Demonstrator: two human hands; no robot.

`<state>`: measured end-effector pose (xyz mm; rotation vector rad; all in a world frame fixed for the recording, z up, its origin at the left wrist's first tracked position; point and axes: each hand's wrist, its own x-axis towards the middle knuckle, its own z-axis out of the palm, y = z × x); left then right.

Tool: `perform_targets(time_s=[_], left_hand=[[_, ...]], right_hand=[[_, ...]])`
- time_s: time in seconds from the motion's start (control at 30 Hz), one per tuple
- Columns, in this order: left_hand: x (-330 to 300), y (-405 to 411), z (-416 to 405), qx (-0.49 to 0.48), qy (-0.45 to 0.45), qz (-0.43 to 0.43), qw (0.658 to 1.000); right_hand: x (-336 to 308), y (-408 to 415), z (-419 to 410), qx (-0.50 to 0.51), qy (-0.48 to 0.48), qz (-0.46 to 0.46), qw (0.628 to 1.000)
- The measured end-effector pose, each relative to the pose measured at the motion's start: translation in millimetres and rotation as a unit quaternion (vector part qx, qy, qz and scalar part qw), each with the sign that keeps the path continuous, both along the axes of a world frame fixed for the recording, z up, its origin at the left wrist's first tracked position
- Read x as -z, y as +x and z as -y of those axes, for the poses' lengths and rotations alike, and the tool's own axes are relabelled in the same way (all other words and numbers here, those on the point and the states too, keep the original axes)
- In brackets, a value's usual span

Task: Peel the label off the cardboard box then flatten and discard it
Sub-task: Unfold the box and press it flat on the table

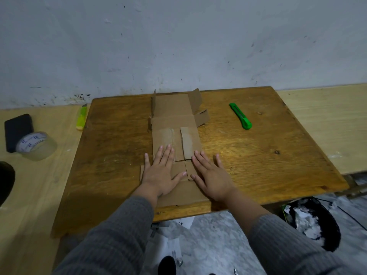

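Both arms wear grey ribbed knit sleeves [111,231] ending at the wrists; the left hand [160,171] and right hand [211,175] are bare.

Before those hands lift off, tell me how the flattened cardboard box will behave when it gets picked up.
The cardboard box will probably spring back somewhat: its far flaps already stand up where nothing presses them. It likely bends along its creases rather than staying a rigid sheet. It looks thin and light, so one hand should manage it; for now the left hand and right hand press it flat.

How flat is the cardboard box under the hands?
Mostly flat: the cardboard box lies spread on the wooden table, though its far flaps stand up.
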<state>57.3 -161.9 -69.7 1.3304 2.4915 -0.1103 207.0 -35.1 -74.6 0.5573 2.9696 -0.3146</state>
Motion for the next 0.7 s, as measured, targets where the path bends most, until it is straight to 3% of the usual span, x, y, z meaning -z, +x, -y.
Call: perform_targets(time_s=[0.1,0.37,0.7], left_hand=[[3.8,-3.5,1.3,0.003,0.026,-0.001,1.000],[6.9,-8.0,5.9,0.024,0.042,0.006,0.999],[10.0,-8.5,6.9,0.022,0.064,0.007,0.998]], right_hand=[[-5.4,0.6,-3.5,0.001,-0.032,-0.040,0.999],[-15.8,33.2,-38.7,-0.168,0.030,0.038,0.985],[-15.5,37.5,-44.8,-0.117,0.044,-0.050,0.991]])
